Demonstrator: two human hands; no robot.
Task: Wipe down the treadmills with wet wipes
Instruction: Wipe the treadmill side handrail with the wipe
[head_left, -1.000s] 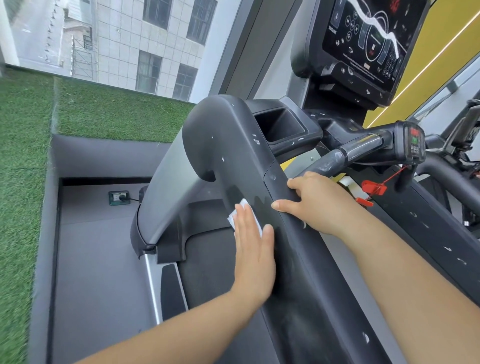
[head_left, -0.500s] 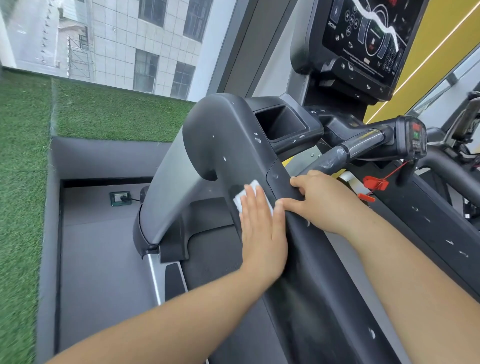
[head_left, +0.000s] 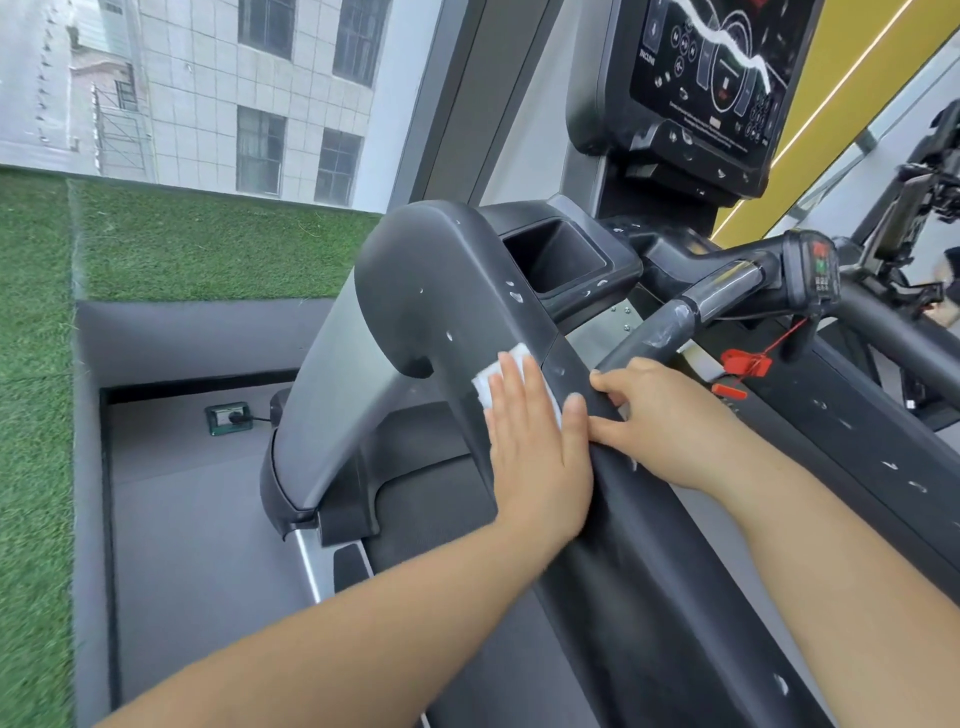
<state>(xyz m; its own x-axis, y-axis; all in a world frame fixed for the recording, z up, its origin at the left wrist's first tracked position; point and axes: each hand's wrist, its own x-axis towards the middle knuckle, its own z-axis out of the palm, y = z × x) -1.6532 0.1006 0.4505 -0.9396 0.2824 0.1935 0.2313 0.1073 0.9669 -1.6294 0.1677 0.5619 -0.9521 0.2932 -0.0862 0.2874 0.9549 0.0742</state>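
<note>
The treadmill's dark left handrail (head_left: 452, 280) slopes from its rounded top bend down to the lower right. My left hand (head_left: 540, 447) lies flat with straight fingers on the rail's inner side and presses a white wet wipe (head_left: 485, 382) against it. Only the wipe's upper edge shows past my fingertips. My right hand (head_left: 670, 421) sits on top of the same rail just right of the left one, with its fingers curled over the far edge. White flecks dot the rail.
The console screen (head_left: 711, 78) rises at the upper right above a cup holder (head_left: 556, 260). A grip bar (head_left: 675, 322) and a red safety clip (head_left: 745, 362) lie beyond my right hand. A floor socket (head_left: 228, 418) and artificial grass (head_left: 208, 244) are on the left.
My left hand has slid the wipe up the rail's side toward the bend, ending close beside my right hand. The right hand has stayed on the rail.
</note>
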